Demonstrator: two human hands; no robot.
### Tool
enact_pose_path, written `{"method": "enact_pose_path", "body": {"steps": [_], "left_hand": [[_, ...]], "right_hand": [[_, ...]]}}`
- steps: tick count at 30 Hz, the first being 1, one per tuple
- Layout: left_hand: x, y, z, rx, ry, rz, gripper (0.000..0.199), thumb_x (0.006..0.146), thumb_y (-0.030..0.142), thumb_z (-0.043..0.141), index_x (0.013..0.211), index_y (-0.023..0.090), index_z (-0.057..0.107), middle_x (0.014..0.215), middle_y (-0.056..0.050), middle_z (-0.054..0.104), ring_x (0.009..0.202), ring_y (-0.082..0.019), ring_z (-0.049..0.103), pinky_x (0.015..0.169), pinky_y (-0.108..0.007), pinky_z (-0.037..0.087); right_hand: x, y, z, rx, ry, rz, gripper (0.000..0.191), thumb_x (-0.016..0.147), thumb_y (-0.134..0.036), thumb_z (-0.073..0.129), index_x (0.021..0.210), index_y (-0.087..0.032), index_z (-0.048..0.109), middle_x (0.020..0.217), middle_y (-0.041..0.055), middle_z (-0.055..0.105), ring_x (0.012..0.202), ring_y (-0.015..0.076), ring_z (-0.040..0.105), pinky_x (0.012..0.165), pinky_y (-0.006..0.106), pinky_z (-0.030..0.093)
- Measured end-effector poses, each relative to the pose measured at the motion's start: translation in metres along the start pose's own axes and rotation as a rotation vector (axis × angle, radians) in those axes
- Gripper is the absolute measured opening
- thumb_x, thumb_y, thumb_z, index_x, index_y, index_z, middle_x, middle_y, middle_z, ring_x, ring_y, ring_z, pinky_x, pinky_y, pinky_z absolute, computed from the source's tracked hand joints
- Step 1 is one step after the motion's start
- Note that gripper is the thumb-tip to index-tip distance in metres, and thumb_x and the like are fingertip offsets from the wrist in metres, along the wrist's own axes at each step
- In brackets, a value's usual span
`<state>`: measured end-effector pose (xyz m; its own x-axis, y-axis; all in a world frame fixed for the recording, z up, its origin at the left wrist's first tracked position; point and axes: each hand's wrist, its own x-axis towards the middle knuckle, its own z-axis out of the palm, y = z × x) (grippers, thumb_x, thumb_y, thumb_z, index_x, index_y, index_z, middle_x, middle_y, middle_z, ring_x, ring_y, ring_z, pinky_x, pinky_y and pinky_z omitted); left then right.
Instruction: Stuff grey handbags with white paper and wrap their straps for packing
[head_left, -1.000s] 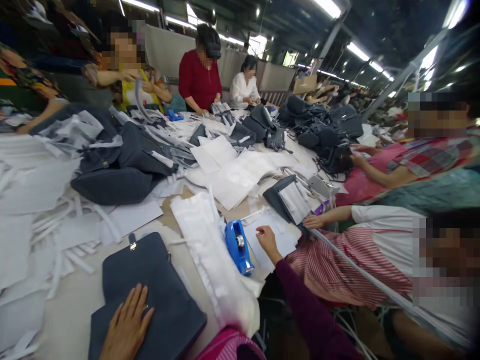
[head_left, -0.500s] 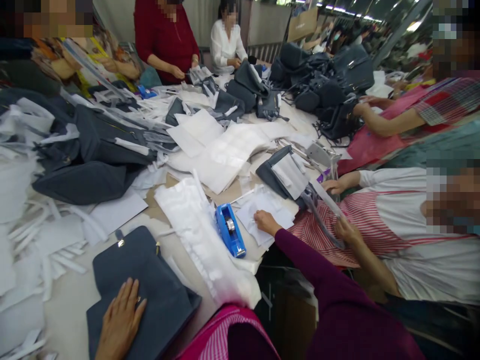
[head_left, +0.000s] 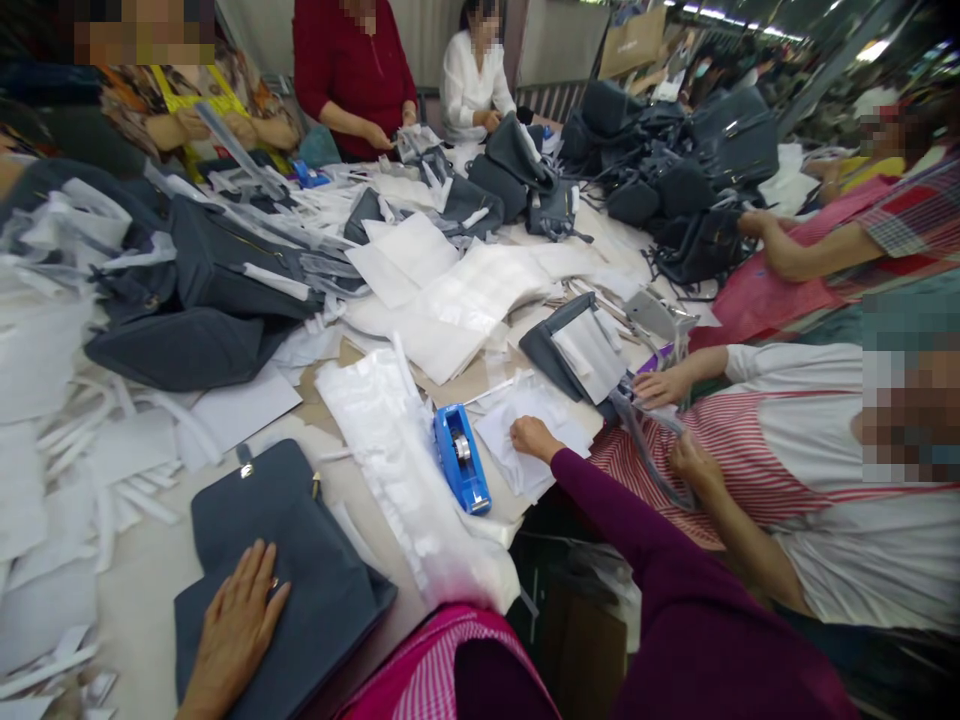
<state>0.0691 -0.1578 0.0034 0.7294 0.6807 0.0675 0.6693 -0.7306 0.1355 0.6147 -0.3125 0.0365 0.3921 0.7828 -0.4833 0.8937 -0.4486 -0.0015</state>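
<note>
Left hand lay spread on flap handbag, left of blue tape dispenser; right hand curled at white sheets right of it, pinch unclear. Risk: loose overlap could've let sheets slide.

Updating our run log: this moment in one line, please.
left hand: flat on dark bag | right hand: at white sheets | between: blue tape dispenser
</note>
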Motion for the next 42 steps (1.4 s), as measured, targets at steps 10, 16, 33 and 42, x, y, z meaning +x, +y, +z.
{"method": "enact_pose_path", "body": {"steps": [10, 16, 33, 42], "left_hand": [[0.002, 0.004, -0.004, -0.009, 0.035, 0.019, 0.064, 0.097, 0.046, 0.017, 0.152, 0.016, 0.009, 0.155, -0.017, 0.025, 0.142, -0.032, 0.024, 0.111, -0.052, 0.026], [0.002, 0.004, -0.004, -0.003, 0.032, 0.037, 0.063, 0.097, 0.045, 0.016, 0.152, 0.015, 0.007, 0.155, -0.018, 0.024, 0.143, -0.032, 0.022, 0.111, -0.052, 0.026], [0.001, 0.003, -0.007, 0.022, 0.069, 0.012, 0.065, 0.096, 0.048, 0.016, 0.150, 0.011, 0.021, 0.151, -0.018, 0.034, 0.141, -0.030, 0.029, 0.110, -0.048, 0.027], [-0.006, -0.004, 0.000, -0.079, 0.090, -0.057, 0.061, 0.096, 0.047, 0.024, 0.143, 0.011, 0.038, 0.151, -0.016, 0.035, 0.137, -0.031, 0.034, 0.109, -0.049, 0.029]], "right_hand": [[0.007, -0.002, -0.012, 0.095, -0.021, 0.102, 0.027, 0.077, -0.013, 0.054, 0.098, -0.006, 0.071, 0.098, 0.0207, 0.070, 0.093, 0.0267, 0.067, 0.077, 0.028, 0.046], [0.009, 0.009, -0.026, 0.234, -0.076, 0.127, 0.016, 0.080, -0.015, 0.056, 0.082, -0.010, 0.072, 0.080, 0.0113, 0.071, 0.078, 0.0190, 0.066, 0.069, 0.024, 0.046], [-0.003, 0.057, -0.080, 0.899, 0.088, 0.140, 0.008, 0.067, -0.019, 0.054, 0.067, -0.013, 0.060, 0.064, 0.0034, 0.062, 0.065, 0.0147, 0.060, 0.062, 0.024, 0.050], [-0.033, 0.013, -0.137, 0.973, 0.260, 0.046, 0.012, 0.064, -0.031, 0.051, 0.066, -0.019, 0.052, 0.068, 0.0041, 0.060, 0.067, 0.0161, 0.058, 0.064, 0.026, 0.049]]}}
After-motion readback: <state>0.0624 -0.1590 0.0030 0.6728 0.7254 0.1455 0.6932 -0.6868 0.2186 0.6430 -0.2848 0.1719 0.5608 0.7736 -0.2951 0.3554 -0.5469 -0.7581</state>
